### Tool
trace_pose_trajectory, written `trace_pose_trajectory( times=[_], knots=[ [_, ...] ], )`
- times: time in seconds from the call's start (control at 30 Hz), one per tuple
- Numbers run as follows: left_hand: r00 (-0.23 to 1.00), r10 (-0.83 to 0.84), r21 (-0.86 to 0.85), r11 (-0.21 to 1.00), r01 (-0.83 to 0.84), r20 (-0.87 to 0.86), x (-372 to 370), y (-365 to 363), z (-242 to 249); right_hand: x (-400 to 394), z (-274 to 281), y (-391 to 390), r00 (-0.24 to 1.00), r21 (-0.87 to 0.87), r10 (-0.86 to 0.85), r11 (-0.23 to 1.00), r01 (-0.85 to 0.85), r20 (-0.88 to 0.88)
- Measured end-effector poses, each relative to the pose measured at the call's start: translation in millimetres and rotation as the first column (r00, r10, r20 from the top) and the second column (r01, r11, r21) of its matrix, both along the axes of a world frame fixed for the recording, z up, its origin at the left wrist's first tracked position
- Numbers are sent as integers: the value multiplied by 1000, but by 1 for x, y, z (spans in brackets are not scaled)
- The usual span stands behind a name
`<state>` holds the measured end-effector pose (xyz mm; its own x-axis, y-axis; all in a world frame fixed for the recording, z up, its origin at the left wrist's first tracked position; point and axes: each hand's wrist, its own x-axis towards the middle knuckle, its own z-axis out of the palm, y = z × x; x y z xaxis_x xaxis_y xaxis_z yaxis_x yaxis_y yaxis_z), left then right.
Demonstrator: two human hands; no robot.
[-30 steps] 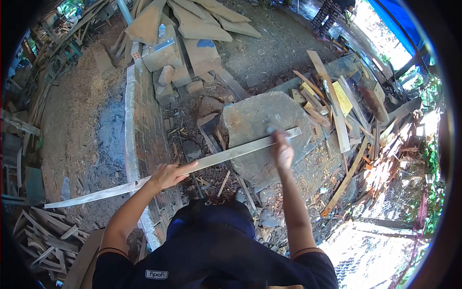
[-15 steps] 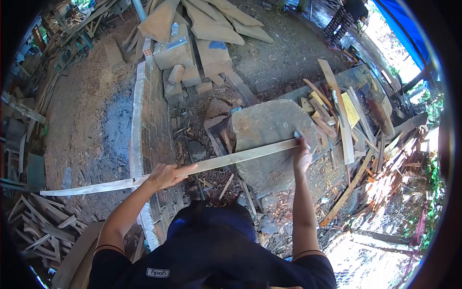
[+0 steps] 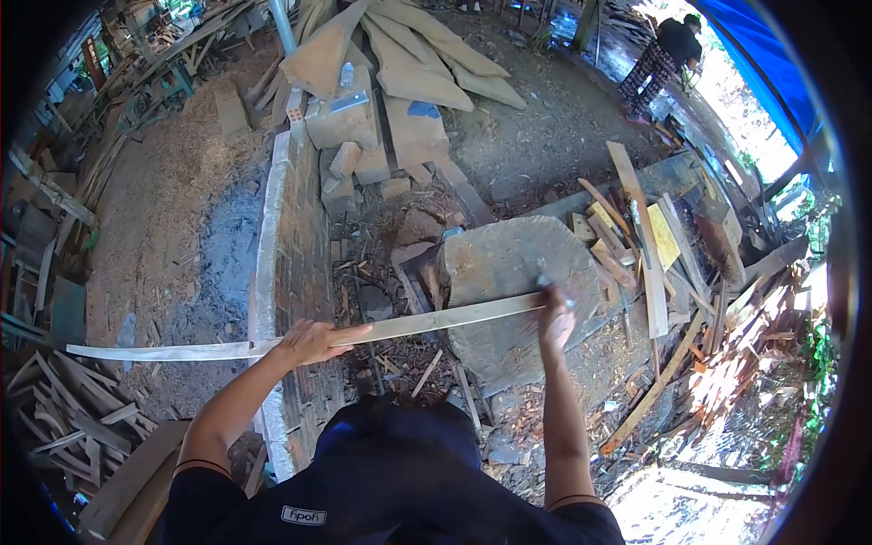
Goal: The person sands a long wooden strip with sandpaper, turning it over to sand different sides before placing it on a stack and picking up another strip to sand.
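A long, thin, pale wooden strip (image 3: 436, 321) runs almost across the view. Its right end lies over the flat top of a big wooden block (image 3: 509, 250), and its left part reaches out past a low brick wall. My left hand (image 3: 309, 343) is closed around the strip near the wall, fingers lying along it. At the strip's right end is my right hand (image 3: 556, 320), closed and slightly blurred. A small dark thing with a greyish tip shows at its fingers; I cannot make out what it is.
The low brick wall (image 3: 272, 218) stands left of the block. Wood offcuts (image 3: 609, 236) and a long plank (image 3: 640, 245) lie to the right. Large slabs (image 3: 427, 68) are stacked behind. Scrap wood (image 3: 82, 418) piles up at lower left. Another person (image 3: 663, 64) bends over at the far right.
My right hand has moved a little left and nearer to me, with the strip's right end lower in view. My left hand keeps its grip. The camera view has tilted slightly upward.
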<state>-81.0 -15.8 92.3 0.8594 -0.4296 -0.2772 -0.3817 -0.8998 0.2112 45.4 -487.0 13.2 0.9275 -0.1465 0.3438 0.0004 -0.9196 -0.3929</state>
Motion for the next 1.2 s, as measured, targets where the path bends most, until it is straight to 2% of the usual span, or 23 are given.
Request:
trace_pose_trajectory(
  times=[0.03,0.07,0.13,0.2,0.33,0.37,0.4,0.47,0.53,0.57,0.6,0.63,0.67,0.7,0.73,0.77,0.83,0.87,0.93,1.0,1.07,1.13,1.2],
  knots=[
    [1000,-2,-5,1000,2,-5,-2,0,2,-13,-1,10,991,51,127,990,-129,50],
    [1000,-1,-8,1000,1,-9,-3,1,5,-21,5,21,984,-40,150,988,-147,101],
    [1000,3,24,1000,-3,-19,-7,-1,11,-17,-2,1,988,54,114,991,-120,100],
    [1000,-5,58,998,6,-17,-7,-1,13,-3,15,-15,982,98,-117,986,133,-149],
    [995,-28,37,999,24,95,-10,9,15,0,-3,-73,971,179,-217,956,232,-100],
    [983,-46,55,998,37,177,-13,13,20,8,-51,-111,974,179,-205,959,219,-91],
    [983,-29,54,998,20,181,-12,16,30,-9,-112,-144,897,447,-359,867,219,258],
    [979,-53,131,991,27,198,2,23,54,-58,-94,-132,779,377,-607,693,615,-155],
    [814,-120,49,992,112,568,21,36,78,-98,-78,-107,646,192,-586,650,735,-488],
    [906,-68,114,993,22,418,31,43,100,-109,-97,-108,603,85,-538,701,708,-588],
    [781,-38,-3,999,51,623,42,46,121,-122,-123,-109,541,-18,-493,750,661,-682],
    [630,-57,14,997,73,775,57,57,136,-140,-144,-109,583,-15,-426,815,579,-692],
    [628,-31,58,998,-23,778,66,67,170,-152,-159,-103,619,-7,-353,872,490,-702],
    [454,31,-105,985,139,891,80,69,208,-156,-161,-95,620,3,-343,874,487,-705],
    [399,118,-165,982,87,909,82,69,246,-160,-160,-89,634,22,-329,878,479,-700],
    [222,139,-165,980,107,965,91,77,277,-163,-158,-85,650,40,-316,881,471,-691],
    [47,327,-327,945,-17,944,83,78,340,-167,-155,-80,713,67,-291,901,428,-638],
    [-130,223,-227,974,-20,966,78,81,372,-168,-155,-77,767,83,-272,918,389,-580],
    [-335,302,-287,953,96,892,60,88,420,-173,-166,-73,760,48,-281,924,379,-586],
    [-384,423,-403,905,134,821,36,80,452,-178,-191,-73,743,-43,-130,990,135,-656],
    [-382,368,-312,928,203,848,11,75,487,-169,-216,-75,256,155,232,946,-286,-939],
    [-381,264,-122,926,357,886,-11,70,520,-171,-190,-48,86,260,384,757,-599,-919],
    [-396,148,73,869,490,906,-28,66,536,-171,-195,-14,58,364,411,857,-365,-910]
  ],
)
